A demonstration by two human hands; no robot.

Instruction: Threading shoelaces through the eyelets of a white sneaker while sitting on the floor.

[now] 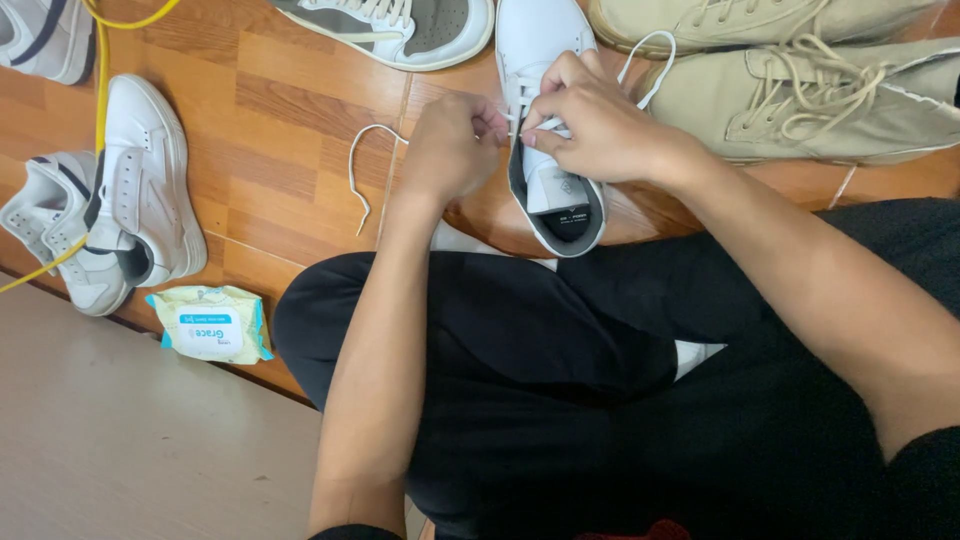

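I'm mid-lacing the white sneaker (545, 120) on the floor beyond my knees: my left hand (450, 145) pinches one lace (358, 180), my right hand (590, 125) grips the other at the eyelets. Next, I judge, calls for pulling both snug evenly.

Head view, looking down at a seated person in dark trousers (560, 400). The left hand (450, 145) and right hand (595, 125) meet over a white sneaker (545, 150) on the wooden floor (280, 120), both pinching its white lace (362, 170); one loose end trails left across the boards. Two tan boots (800, 100) lie at upper right, a grey-and-white sneaker (400, 28) at top. At left rest more white sneakers (140, 190), a yellow cord (100, 70), and what appears to be a pack of wipes (210, 325).
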